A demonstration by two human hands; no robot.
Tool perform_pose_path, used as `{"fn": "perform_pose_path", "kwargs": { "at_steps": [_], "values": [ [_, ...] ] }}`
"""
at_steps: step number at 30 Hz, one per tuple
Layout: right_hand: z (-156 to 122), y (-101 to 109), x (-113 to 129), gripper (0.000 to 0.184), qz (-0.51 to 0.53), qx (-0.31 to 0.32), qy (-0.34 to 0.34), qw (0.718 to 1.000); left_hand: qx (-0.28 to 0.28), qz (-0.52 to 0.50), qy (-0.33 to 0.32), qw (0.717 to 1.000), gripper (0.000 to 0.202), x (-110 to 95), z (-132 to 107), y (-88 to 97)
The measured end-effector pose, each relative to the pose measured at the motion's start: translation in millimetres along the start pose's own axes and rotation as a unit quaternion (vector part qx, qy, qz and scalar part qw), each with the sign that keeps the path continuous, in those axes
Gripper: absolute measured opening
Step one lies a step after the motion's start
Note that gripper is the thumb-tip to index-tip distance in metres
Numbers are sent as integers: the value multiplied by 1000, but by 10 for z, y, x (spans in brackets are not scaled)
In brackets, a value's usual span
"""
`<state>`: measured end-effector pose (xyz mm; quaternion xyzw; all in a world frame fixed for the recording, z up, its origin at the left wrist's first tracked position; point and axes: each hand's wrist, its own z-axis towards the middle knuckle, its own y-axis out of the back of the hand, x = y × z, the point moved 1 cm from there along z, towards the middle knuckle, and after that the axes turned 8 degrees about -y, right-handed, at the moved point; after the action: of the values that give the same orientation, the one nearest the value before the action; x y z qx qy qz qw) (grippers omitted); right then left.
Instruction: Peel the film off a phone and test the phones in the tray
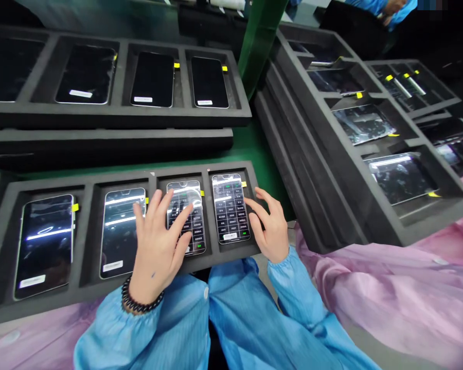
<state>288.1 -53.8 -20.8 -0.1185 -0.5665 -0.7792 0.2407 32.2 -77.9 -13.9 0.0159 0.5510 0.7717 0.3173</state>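
Observation:
A black foam tray [81, 180] lies in front of me, with smartphones in its compartments. Their screens face up. Spread over the third phone [196, 226], my left hand [158, 246] has its fingertips on the glass and hides part of the screen, which shows a grid of keys. My right hand [268, 226] rests at the right side of the fourth phone [229, 208], with its fingers at the phone's edge. Two more phones [44, 246] [122, 231] lie to the left, untouched. A dark beaded bracelet [141, 298] circles my left wrist.
Behind the near tray stands another foam tray of dark-screened phones [111, 118]. To the right, an angled tray [324, 149] holds phones under glossy film. Green matting [250, 149] shows between the trays, pink plastic sheeting [389, 277] lies at the right, and a co-worker's blue sleeve [393, 7] appears at the top.

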Motion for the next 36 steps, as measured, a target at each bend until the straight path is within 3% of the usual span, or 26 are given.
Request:
{"fn": "perform_pose_path", "kwargs": {
  "at_steps": [5, 12, 19, 24, 28, 32, 36],
  "values": [
    [-27, 2, -17, 33, -21, 19, 0, 1000, -9, -7, 24, 1000, 45, 19, -105, 38],
    [5, 6, -18, 36, -5, 14, -20, 1000, 84, 29, 21, 996, 50, 30, -10, -82],
    [-134, 31, 46, 34, 22, -61, -1, 998, -4, -44, 76, 996, 52, 91, -80, 59],
    [-182, 10, 47, 29, 38, -61, 3, 997, 6, -29, 13, 999, 44, 54, -172, 107],
    [-175, 2, 39, 29, 41, -64, 0, 997, -26, -30, -3, 999, 45, 12, -318, 189],
    [-166, 5, 49, 30, 45, -63, 1, 997, -31, -3, 8, 999, 52, 63, -510, 255],
    [-162, 5, 54, 30, 43, -58, -2, 997, 11, 40, 51, 998, 51, 148, -538, 193]
  ]
}}
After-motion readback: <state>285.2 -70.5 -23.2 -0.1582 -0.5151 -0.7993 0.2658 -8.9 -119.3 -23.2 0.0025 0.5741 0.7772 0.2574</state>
